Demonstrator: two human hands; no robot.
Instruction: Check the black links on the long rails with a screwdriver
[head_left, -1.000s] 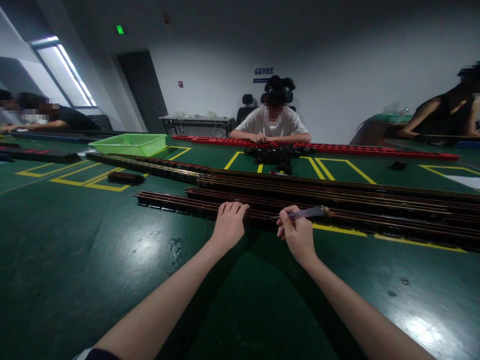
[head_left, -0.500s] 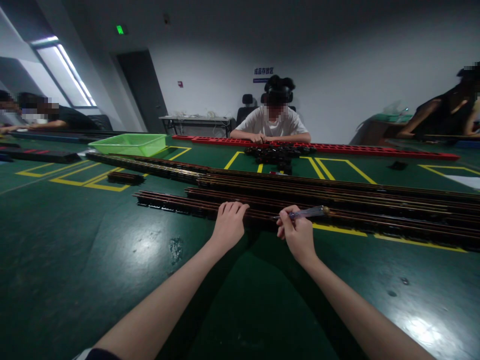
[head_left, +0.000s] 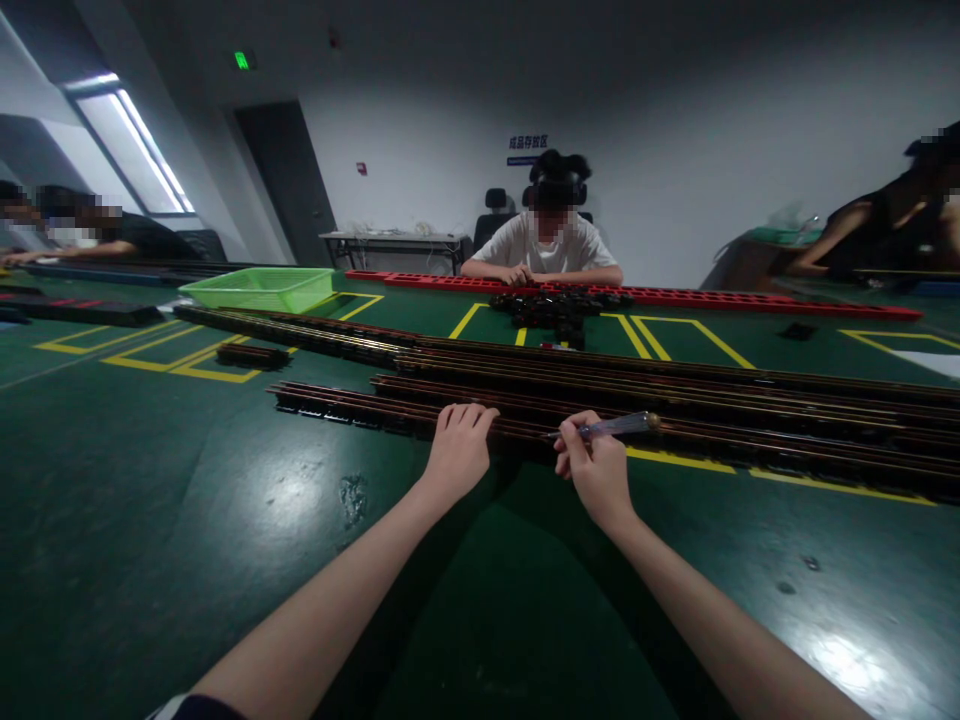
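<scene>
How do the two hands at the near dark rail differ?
The left hand lies palm down on the near rail, fingers flat, holding nothing; the right hand is curled around a clear-handled tool. The left hand covers the rail, while the right hand sits at its near edge. Both are bare and at the same rail.

Left hand (head_left: 459, 447) pressing dark rail (head_left: 352, 408), right hand (head_left: 596, 468) gripping clear-handled screwdriver (head_left: 615, 426)
</scene>
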